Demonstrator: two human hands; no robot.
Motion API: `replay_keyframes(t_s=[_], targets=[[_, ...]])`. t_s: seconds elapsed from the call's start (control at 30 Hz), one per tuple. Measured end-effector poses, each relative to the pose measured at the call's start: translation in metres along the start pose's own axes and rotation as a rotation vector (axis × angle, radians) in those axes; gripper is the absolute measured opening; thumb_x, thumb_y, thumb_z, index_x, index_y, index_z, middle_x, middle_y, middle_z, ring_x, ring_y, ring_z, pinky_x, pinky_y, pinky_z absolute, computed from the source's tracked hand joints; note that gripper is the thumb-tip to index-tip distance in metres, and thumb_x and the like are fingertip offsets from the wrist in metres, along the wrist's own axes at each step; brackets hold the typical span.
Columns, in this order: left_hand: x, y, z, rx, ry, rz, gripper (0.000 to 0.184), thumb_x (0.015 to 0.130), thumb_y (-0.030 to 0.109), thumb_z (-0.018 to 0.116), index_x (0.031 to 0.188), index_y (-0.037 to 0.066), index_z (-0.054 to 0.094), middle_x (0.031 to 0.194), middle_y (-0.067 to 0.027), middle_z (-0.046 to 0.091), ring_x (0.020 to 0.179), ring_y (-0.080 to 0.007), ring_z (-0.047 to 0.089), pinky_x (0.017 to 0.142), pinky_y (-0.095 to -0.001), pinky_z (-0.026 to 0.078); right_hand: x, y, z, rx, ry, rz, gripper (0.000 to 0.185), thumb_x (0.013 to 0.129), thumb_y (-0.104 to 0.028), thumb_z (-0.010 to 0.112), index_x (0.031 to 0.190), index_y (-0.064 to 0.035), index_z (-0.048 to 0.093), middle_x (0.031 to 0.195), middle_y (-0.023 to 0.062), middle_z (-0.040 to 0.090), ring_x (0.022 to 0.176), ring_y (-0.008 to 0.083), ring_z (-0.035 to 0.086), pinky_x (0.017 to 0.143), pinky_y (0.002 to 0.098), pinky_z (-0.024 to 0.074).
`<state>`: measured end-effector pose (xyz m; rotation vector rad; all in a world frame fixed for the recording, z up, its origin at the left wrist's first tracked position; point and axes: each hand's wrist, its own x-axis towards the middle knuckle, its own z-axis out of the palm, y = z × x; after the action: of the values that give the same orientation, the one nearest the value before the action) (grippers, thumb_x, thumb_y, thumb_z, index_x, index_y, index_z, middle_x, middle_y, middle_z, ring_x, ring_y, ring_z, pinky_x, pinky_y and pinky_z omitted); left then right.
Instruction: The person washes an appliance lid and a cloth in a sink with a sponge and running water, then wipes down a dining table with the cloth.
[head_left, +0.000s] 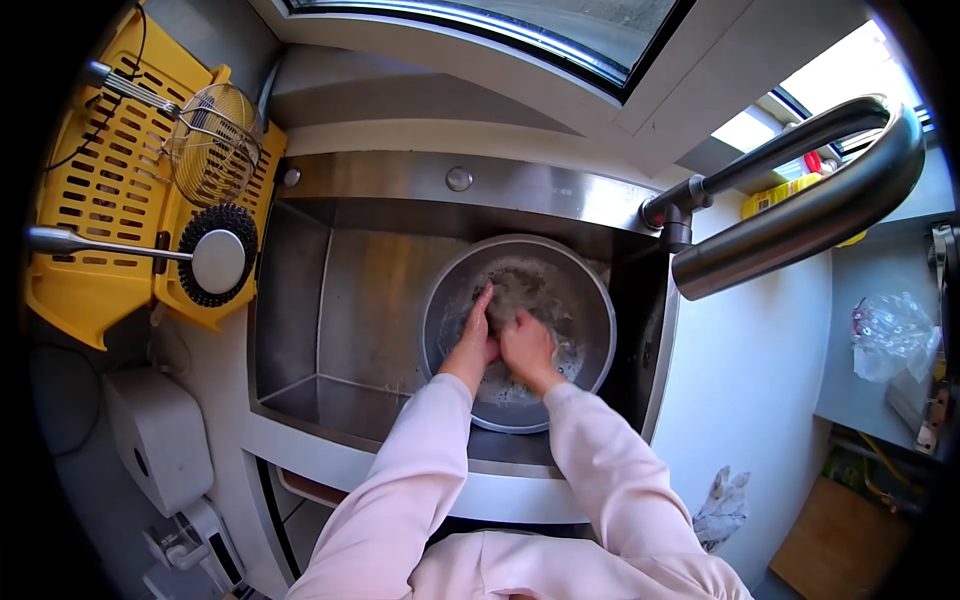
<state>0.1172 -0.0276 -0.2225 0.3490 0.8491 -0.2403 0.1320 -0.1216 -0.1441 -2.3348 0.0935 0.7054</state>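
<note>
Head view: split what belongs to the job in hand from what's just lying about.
Belongs, it seems:
bare left hand
bare right hand
round grey metal basin
bubbly water
rectangular stainless-steel sink

Lying about, apparently:
yellow slotted plastic rack
round black-bristled brush
round silver wire strainer
crumpled clear plastic bag

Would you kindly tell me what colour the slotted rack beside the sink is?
The slotted rack is yellow, seen in the head view.

Sink [375, 290] w/ tap [805, 230] & wire skimmer [213, 145] say kitchen
</note>
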Motion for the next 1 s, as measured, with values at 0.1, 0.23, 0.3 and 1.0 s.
replay_keyframes(t_s=[0.1,0.23,0.3,1.0], targets=[[-0.027,0.010,0.013,-0.088,-0.047,-0.025,0.041,0.080,0.040,0.061,0.112,0.014,0.054,0.105,-0.0091,0.058,0.096,-0.0288,0.056,0.078,-0.0419,0.050,-0.043,-0.020,-0.002,0.046,0.043,-0.092,0.036,0.078,-0.032,0.051,0.097,-0.0033,0.060,0.089,0.0248,0.062,0.088,0.0423,0.058,0.078,0.0464,0.0451],[-0.029,0.001,-0.004,-0.090,-0.129,0.054,0.027,0.083,0.031,0.058,0.105,0.015,0.054,0.100,-0.0076,0.057,0.090,-0.0258,0.056,0.074,-0.0396,0.049,-0.064,-0.027,0.009,0.160,0.063,-0.111,0.041,0.082,-0.043,0.051,0.085,-0.0038,0.062,0.080,0.0240,0.062,0.081,0.0420,0.059,0.071,0.0465,0.0464],[-0.030,-0.002,-0.009,-0.001,-0.066,0.049,0.024,0.084,0.028,0.057,0.104,0.015,0.054,0.101,-0.0074,0.056,0.089,-0.0246,0.056,0.074,-0.0379,0.049,-0.065,-0.027,0.011,0.112,0.074,-0.103,0.044,0.085,-0.045,0.048,0.085,-0.0034,0.063,0.078,0.0240,0.062,0.079,0.0423,0.059,0.070,0.0463,0.0466],[0.002,0.023,-0.006,-0.090,0.066,-0.100,0.049,0.077,0.029,0.064,0.120,0.011,0.048,0.116,-0.0130,0.054,0.102,-0.0295,0.054,0.089,-0.0375,0.044,0.006,-0.001,0.027,-0.012,-0.020,0.038,0.052,0.076,-0.036,0.057,0.117,-0.0076,0.047,0.098,0.0279,0.060,0.093,0.0438,0.056,0.082,0.0459,0.0445]])
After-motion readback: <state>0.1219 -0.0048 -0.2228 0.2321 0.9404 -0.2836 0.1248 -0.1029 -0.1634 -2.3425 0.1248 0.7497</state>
